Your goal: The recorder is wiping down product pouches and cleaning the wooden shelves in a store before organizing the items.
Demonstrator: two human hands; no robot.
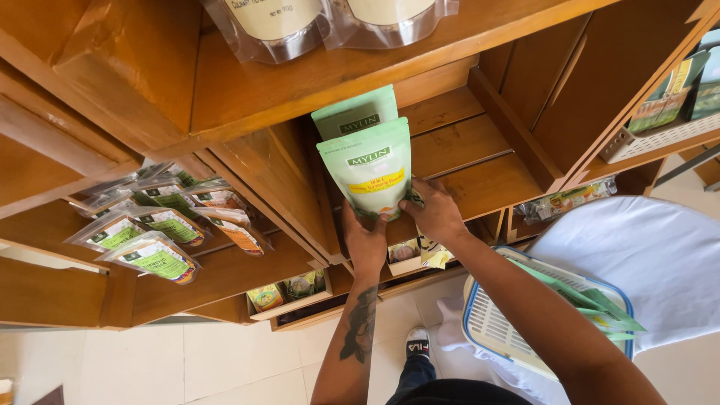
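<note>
You stood over a wooden shelf unit [457, 146], its slatted middle shelf mostly bare toward the right edge. Beside your right arm sat a white basket with a blue rim [495, 330] on a white-covered surface, holding flat green packets [600, 307]. At the shelf's left side, in a lower compartment, lay a row of clear pouches with green and orange labels [157, 236]. Two clear pouches with pale labels [330, 22] hung over the front edge of the top shelf. At the left end of the middle shelf you held a light green pouch [369, 169] upright, just in front of a second green pouch [352, 112] of the same kind. Your left hand [365, 241] gripped its bottom edge, fingers wrapped under it. Your right hand [435, 214] pinched the lower right corner, fingers pressed against the pouch
</note>
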